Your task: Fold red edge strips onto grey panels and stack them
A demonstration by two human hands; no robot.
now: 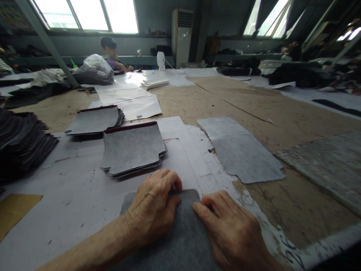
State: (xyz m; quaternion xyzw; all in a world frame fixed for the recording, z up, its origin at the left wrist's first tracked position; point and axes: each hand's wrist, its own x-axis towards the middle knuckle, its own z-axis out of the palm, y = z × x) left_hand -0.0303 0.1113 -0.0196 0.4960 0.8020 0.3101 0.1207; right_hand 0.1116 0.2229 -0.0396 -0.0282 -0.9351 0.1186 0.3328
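Note:
A grey fabric piece [183, 233] lies on the white paper at the near edge of the table, beneath both hands. My left hand [155, 205] rests over its far edge with fingers curled and thumb bent in, pinching the cloth there. Beside it, my right hand [228, 226] grips the piece's right edge near the far corner between thumb and curled fingers. Just beyond my hands sits a stack of grey fabric pieces [134, 148] with a dark red strip along its far edge. A similar stack [94, 120] stands behind it to the left.
A single grey sheet [239, 148] lies to the right, with a speckled grey slab [327, 165] past it. Tall dark fabric piles [22, 145] stand at left, near a tan card [17, 210]. Across the table, a person [113, 56] sits near a plastic bag [94, 69] and white fan [160, 60].

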